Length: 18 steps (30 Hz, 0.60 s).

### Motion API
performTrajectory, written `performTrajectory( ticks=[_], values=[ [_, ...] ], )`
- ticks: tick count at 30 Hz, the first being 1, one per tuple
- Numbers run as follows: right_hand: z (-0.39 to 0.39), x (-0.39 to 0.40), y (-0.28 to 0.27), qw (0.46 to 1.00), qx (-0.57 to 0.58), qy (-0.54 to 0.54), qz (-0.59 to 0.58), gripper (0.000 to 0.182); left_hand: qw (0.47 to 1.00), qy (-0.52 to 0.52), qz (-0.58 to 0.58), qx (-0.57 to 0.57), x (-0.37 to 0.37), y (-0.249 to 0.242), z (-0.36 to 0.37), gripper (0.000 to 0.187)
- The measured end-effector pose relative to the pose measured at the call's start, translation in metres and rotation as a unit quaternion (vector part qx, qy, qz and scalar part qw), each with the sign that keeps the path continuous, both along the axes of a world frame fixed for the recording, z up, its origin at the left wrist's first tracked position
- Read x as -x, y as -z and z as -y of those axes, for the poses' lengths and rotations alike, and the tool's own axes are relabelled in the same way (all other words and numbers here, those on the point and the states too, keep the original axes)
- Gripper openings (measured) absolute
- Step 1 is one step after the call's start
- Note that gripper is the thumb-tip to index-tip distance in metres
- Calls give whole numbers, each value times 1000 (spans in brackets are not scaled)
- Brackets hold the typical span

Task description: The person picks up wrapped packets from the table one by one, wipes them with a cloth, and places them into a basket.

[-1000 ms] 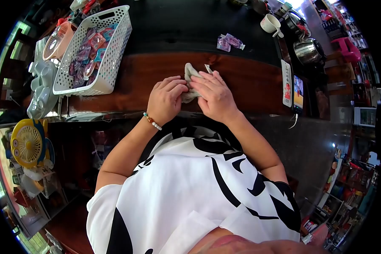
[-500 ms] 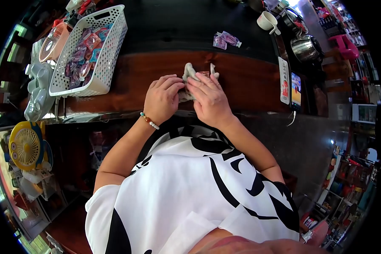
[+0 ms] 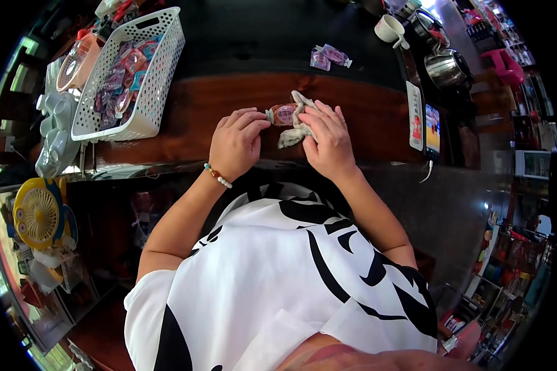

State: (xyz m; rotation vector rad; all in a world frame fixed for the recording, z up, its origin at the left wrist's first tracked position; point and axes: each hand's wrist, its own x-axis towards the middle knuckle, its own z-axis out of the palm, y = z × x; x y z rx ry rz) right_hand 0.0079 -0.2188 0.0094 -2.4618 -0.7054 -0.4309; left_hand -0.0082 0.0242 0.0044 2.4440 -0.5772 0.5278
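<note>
On the brown wooden table edge lies a small pouch (image 3: 283,115) with a reddish-pink printed face and a pale cap-like end on its left. My left hand (image 3: 236,139), with a beaded bracelet at the wrist, holds that pale end in its closed fingertips. A grey-white cloth (image 3: 298,133) is bunched over the pouch's right end. My right hand (image 3: 329,137) grips the cloth from the right, its fingers curved over it; what lies under them is hidden.
A white perforated basket (image 3: 158,80) full of similar packets stands left. Two purple packets (image 3: 330,57) lie at the back. A phone (image 3: 432,131) with cable, a white cup (image 3: 389,29) and a metal pot (image 3: 447,69) are right. A yellow fan (image 3: 38,212) stands lower left.
My right hand has slid right with the cloth, uncovering most of the pouch. My left hand has stayed nearly in place.
</note>
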Motion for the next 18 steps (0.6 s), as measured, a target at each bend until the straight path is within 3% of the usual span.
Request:
performTrajectory(
  ticks=[9,18],
  values=[
    [-35,-8,-1,994,22,-105,4,38,1000,-2,10,8,-1,3,-1,25],
    [-6,1,11,999,27,19,16,43,999,-2,-4,32,-9,0,-2,18]
  ],
)
